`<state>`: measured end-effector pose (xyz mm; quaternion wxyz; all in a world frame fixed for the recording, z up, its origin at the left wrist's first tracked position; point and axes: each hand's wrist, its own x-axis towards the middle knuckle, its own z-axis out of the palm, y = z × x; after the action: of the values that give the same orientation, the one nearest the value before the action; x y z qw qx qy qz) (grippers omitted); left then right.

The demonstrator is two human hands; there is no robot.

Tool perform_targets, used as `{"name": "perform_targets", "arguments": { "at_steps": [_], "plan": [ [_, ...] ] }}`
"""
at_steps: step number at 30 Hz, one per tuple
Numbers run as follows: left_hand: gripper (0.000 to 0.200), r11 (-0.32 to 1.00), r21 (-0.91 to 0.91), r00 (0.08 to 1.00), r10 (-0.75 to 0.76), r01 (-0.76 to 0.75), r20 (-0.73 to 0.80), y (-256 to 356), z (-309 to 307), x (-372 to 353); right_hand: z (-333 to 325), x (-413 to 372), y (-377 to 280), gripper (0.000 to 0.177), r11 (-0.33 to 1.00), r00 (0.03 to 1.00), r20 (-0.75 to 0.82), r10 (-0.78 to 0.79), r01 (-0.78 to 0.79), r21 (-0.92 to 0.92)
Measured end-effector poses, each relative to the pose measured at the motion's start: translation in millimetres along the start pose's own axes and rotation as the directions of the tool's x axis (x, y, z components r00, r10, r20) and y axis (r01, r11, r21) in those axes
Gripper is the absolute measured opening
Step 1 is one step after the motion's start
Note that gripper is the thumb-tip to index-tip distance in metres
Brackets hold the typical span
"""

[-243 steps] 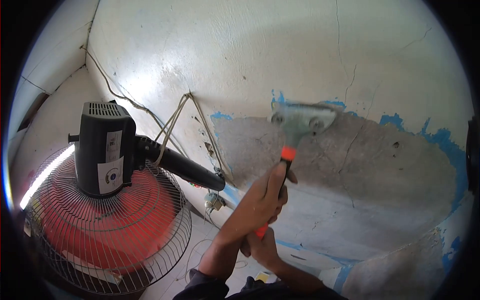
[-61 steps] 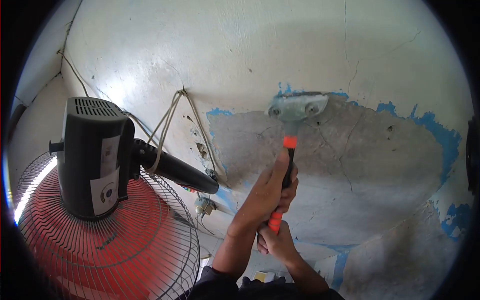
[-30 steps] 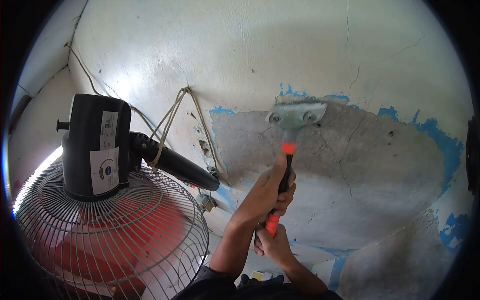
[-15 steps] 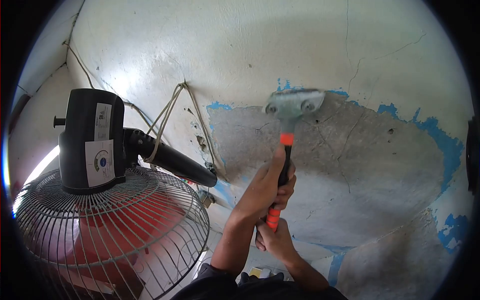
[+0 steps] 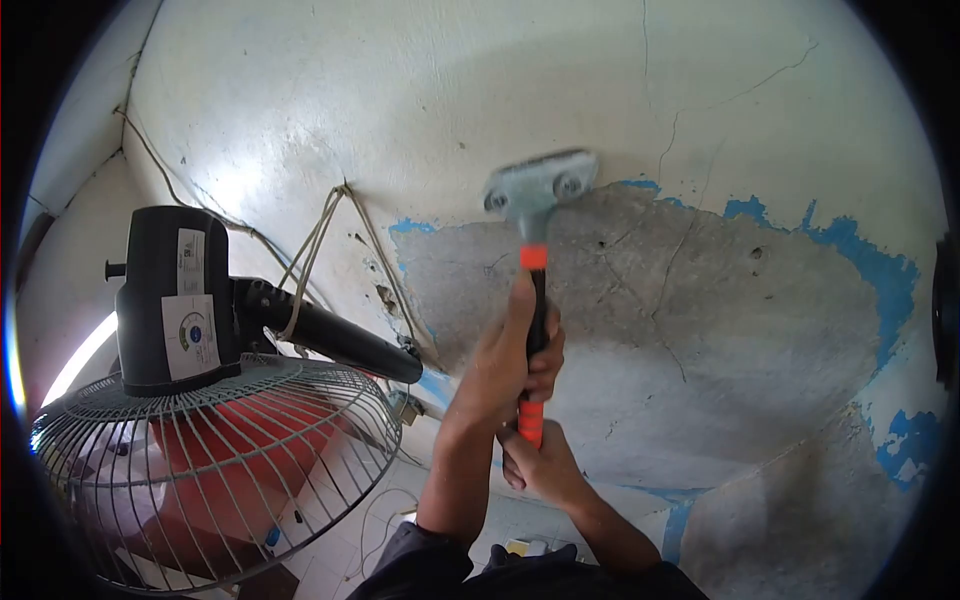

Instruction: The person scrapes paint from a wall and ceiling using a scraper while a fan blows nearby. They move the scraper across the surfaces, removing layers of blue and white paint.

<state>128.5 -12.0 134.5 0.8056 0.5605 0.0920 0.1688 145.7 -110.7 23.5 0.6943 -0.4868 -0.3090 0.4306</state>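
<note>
Both hands grip one long-handled wall scraper with a black and orange handle (image 5: pixel 533 258). My left hand (image 5: pixel 515 345) wraps the black upper part of the handle, its thumb laid along the shaft. Lower down, my right hand (image 5: pixel 541 465) closes around the orange-banded end. At the top, the wide grey scraper head (image 5: pixel 541 188) with two round knobs is tilted, its right end higher. It overlaps the border between cream paint (image 5: pixel 560 90) and a bare grey patch (image 5: pixel 640 270). Blue paint remnants (image 5: pixel 870 260) edge that patch.
To the left is a black fan (image 5: pixel 165 285) with a wire cage (image 5: pixel 200 480) and a black pole (image 5: pixel 350 340). A looped cord (image 5: pixel 318 235) hangs on the wall above the pole. Something red (image 5: pixel 230 460) shows through the cage, with pale floor tiles (image 5: pixel 330 500) below.
The scraper head has shifted slightly up and left on the wall and tilted, right end higher. Both hands keep their grip. The whole view has shifted a little.
</note>
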Motion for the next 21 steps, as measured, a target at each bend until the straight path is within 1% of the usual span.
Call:
{"name": "perform_targets", "arguments": {
  "at_steps": [1,2,4,6,8,9,10,11,12,13,15,17,20,21],
  "plan": [
    [0.055,0.999,-0.007,0.999,-0.039,0.039,0.012,-8,-2,-3,-2,-1,8,0.029,1.0,1.0,-0.002,-0.005,0.005,-0.022],
    [0.055,0.997,-0.015,0.997,-0.076,0.076,0.024,-19,-5,-6,-3,-5,22,0.028,0.998,0.998,-0.034,0.06,-0.06,0.009],
    [0.057,0.99,-0.021,0.989,-0.137,0.139,0.057,-39,-12,-9,-6,-12,43,0.027,0.995,0.997,-0.025,0.079,-0.077,0.06],
    [0.057,0.992,-0.025,0.991,-0.119,0.121,0.053,-36,-12,-4,-7,-11,44,0.026,0.992,0.997,-0.019,0.072,-0.07,0.106],
    [0.057,0.993,-0.045,0.994,-0.107,0.108,0.027,-23,-6,-2,-7,-5,21,0.027,0.999,0.999,-0.021,0.042,-0.041,0.029],
    [0.057,0.997,-0.027,0.997,-0.07,0.071,0.024,-14,-2,1,-6,-2,7,0.028,1.0,0.999,-0.02,0.027,-0.027,-0.011],
    [0.057,1.0,-0.008,0.999,-0.03,0.03,0.026,-6,1,4,-5,-1,-5,0.029,1.0,1.0,0.004,-0.018,0.018,0.014],
    [0.057,1.0,0.012,0.999,0.015,-0.015,0.032,-3,4,6,-7,-1,-3,0.028,1.0,1.0,0.008,-0.009,0.009,0.015],
    [0.057,1.0,0.012,0.999,0.027,-0.027,0.018,-4,7,6,-11,0,0,0.027,1.0,1.0,0.01,-0.004,0.004,0.012],
    [0.057,1.0,-0.012,0.999,-0.029,0.029,0.036,-10,7,6,-16,1,3,0.027,1.0,1.0,0.014,-0.002,0.002,0.006],
    [0.056,0.99,-0.053,0.989,-0.127,0.132,0.075,-33,0,2,-18,-9,28,0.027,0.997,0.999,-0.008,0.032,-0.032,0.073],
    [0.056,0.99,-0.028,0.985,-0.138,0.141,0.101,-47,0,-3,-23,-19,48,0.027,0.984,0.997,-0.014,0.082,-0.079,0.161],
    [0.055,0.985,-0.047,0.977,-0.159,0.167,0.143,-47,5,-3,-27,-26,33,0.026,0.987,0.993,-0.032,0.113,-0.108,0.122],
    [0.054,0.99,-0.022,0.984,-0.134,0.138,0.119,-38,11,-3,-24,-27,24,0.026,0.989,0.995,-0.031,0.095,-0.091,0.115]
  ]
}}
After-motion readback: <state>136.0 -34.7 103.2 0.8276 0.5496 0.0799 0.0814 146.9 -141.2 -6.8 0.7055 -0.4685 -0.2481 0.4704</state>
